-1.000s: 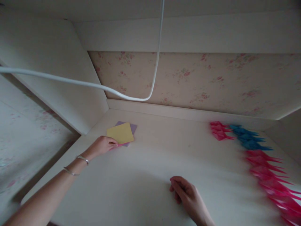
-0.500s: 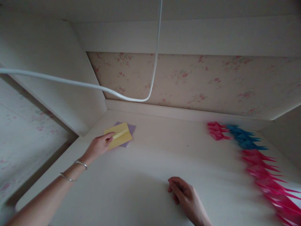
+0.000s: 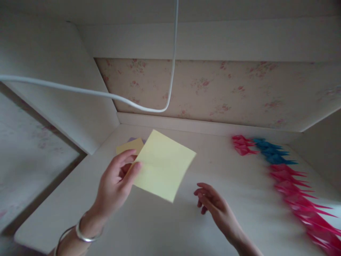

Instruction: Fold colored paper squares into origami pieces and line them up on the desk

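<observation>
My left hand (image 3: 115, 181) pinches one corner of a square yellow paper sheet (image 3: 163, 165) and holds it in the air above the white desk (image 3: 149, 220). Behind it a small stack of coloured paper (image 3: 131, 145), yellow on top with purple beneath, lies near the back left corner. My right hand (image 3: 213, 204) hovers just above the desk to the right of the sheet, fingers loosely curled and apart, holding nothing.
A row of folded paper pieces runs along the right side: pink ones (image 3: 241, 145) at the back, blue ones (image 3: 271, 153), then more pink ones (image 3: 301, 192) toward the front. A white cable (image 3: 170, 89) hangs in front of the floral back wall.
My left hand has lifted the top yellow sheet off the stack and brought it toward me and to the right. My right hand has risen off the desk and opened slightly.
</observation>
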### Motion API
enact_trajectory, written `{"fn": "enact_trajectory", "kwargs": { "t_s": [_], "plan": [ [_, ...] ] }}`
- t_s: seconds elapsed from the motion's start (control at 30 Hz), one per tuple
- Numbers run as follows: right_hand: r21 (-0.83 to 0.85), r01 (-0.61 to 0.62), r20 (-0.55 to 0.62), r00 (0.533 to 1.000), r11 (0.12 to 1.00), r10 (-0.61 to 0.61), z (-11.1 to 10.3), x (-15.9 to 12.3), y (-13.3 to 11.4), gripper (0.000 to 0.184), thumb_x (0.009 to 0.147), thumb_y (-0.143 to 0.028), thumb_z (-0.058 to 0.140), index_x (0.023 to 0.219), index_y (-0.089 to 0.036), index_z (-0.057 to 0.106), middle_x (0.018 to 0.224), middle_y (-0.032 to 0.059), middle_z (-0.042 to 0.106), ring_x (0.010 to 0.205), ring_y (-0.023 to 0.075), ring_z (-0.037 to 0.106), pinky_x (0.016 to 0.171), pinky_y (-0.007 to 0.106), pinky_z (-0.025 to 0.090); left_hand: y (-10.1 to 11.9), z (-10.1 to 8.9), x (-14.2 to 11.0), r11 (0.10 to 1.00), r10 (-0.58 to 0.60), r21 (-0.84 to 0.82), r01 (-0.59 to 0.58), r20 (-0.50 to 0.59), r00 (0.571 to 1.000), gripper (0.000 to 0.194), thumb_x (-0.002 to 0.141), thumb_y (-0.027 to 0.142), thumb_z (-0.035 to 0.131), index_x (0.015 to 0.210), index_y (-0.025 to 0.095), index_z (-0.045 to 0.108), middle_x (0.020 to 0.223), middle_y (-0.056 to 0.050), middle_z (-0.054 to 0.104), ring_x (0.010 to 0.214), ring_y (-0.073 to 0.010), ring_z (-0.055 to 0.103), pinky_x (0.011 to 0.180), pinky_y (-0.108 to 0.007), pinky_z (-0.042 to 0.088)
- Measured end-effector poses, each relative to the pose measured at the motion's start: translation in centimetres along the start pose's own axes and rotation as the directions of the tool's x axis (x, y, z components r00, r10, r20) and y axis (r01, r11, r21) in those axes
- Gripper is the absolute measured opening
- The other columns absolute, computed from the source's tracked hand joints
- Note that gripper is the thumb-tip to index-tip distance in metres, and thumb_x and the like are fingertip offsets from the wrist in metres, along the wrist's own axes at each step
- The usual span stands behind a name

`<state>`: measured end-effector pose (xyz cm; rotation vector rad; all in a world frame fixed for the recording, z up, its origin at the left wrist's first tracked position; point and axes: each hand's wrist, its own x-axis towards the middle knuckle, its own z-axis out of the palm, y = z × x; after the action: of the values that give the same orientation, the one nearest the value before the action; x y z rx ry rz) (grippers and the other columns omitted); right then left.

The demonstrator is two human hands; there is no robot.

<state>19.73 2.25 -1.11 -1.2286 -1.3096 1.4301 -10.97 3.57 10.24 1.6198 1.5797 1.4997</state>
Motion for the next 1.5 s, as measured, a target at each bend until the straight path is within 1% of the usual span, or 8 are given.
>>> {"fn": "enact_trajectory", "kwargs": {
  "t_s": [0.13,0.27,0.43,0.63,0.9,1.13,1.3,1.5],
  "plan": [
    [-0.180,0.217,-0.089,0.968,0.959,-0.235,-1.2,0.1,0.8,0.054,0.095,-0.034,0.056,0.144,-0.037,0.032,0.123,0.0095,0.058,0.081,0.0155,0.066,0.069,0.032,0.058,-2.5,3.9,-3.1,0.944,-0.272,-0.166,0.286,0.100,0.957,0.035,0.085,0.037,0.069,0.115,0.022,0.061,0.095,-0.003,0.068,0.072,-0.0140,0.066,0.058,-0.021,0.052],
    [-0.290,0.365,-0.111,0.905,0.884,-0.411,-1.8,-0.7,2.7,0.070,0.096,-0.025,0.054,0.151,-0.043,0.015,0.125,0.0102,0.058,0.076,0.0132,0.066,0.052,0.022,0.055,-5.8,7.1,-5.1,0.888,-0.389,-0.181,0.424,0.198,0.900,0.037,0.084,0.042,0.068,0.113,0.019,0.062,0.100,-0.006,0.067,0.079,-0.0167,0.066,0.067,-0.025,0.052],
    [-0.398,0.417,-0.050,0.880,0.817,-0.473,-2.2,-0.8,3.4,0.044,0.094,-0.021,0.054,0.137,-0.031,0.051,0.120,0.0124,0.061,0.067,0.0124,0.066,0.058,0.025,0.059,-7.1,9.2,-5.5,0.889,-0.375,-0.173,0.424,0.254,0.891,0.039,0.084,0.041,0.069,0.116,0.020,0.064,0.104,-0.007,0.069,0.098,-0.0226,0.063,0.082,-0.029,0.048],
    [-0.370,0.368,0.036,0.923,0.853,-0.382,-2.3,-0.4,1.6,0.023,0.091,-0.024,0.061,0.113,-0.025,0.069,0.126,0.0145,0.060,0.071,0.0150,0.069,0.063,0.028,0.062,-6.4,8.7,-5.6,0.875,-0.409,-0.133,0.465,0.310,0.858,0.033,0.081,0.042,0.071,0.108,0.023,0.070,0.103,-0.004,0.071,0.091,-0.0219,0.062,0.079,-0.027,0.045],
    [-0.306,0.363,0.135,0.932,0.880,-0.337,-1.7,-1.0,1.3,0.034,0.091,-0.023,0.061,0.125,-0.025,0.064,0.126,0.0146,0.059,0.074,0.0152,0.071,0.062,0.027,0.061,-5.3,7.8,-6.2,0.846,-0.429,-0.172,0.505,0.345,0.835,0.040,0.077,0.042,0.073,0.110,0.021,0.069,0.077,-0.001,0.063,0.068,-0.0181,0.057,0.061,-0.026,0.044],
    [-0.314,0.354,0.099,0.935,0.881,-0.340,-1.7,-0.8,1.4,0.023,0.093,-0.027,0.056,0.109,-0.023,0.072,0.111,0.0127,0.069,0.094,0.0221,0.069,0.069,0.028,0.059,-4.2,8.7,-6.9,0.641,-0.461,-0.321,0.697,0.566,0.684,0.041,0.082,0.050,0.065,0.111,0.021,0.065,0.097,-0.007,0.063,0.081,-0.0226,0.060,0.052,-0.027,0.054],
    [-0.217,0.313,0.007,0.948,0.925,-0.319,-1.7,-0.6,1.3,0.022,0.092,-0.036,0.059,0.101,-0.023,0.075,0.106,0.0120,0.071,0.095,0.0244,0.068,0.072,0.030,0.056,-5.0,8.7,-6.8,0.499,-0.410,-0.470,0.728,0.612,0.676,0.035,0.086,0.039,0.058,0.117,0.022,0.061,0.103,-0.009,0.063,0.078,-0.0232,0.063,0.048,-0.030,0.057],
    [-0.150,0.223,-0.043,0.972,0.963,-0.231,-1.3,-0.9,0.4,0.036,0.090,-0.050,0.058,0.078,-0.020,0.074,0.071,0.0066,0.070,0.068,0.0203,0.065,0.063,0.029,0.052,-6.1,8.1,-6.7,0.521,-0.262,-0.552,0.651,0.622,0.738,0.029,0.084,0.036,0.057,0.104,0.019,0.068,0.104,-0.011,0.064,0.073,-0.0244,0.070,0.048,-0.030,0.057]
  ]
}}
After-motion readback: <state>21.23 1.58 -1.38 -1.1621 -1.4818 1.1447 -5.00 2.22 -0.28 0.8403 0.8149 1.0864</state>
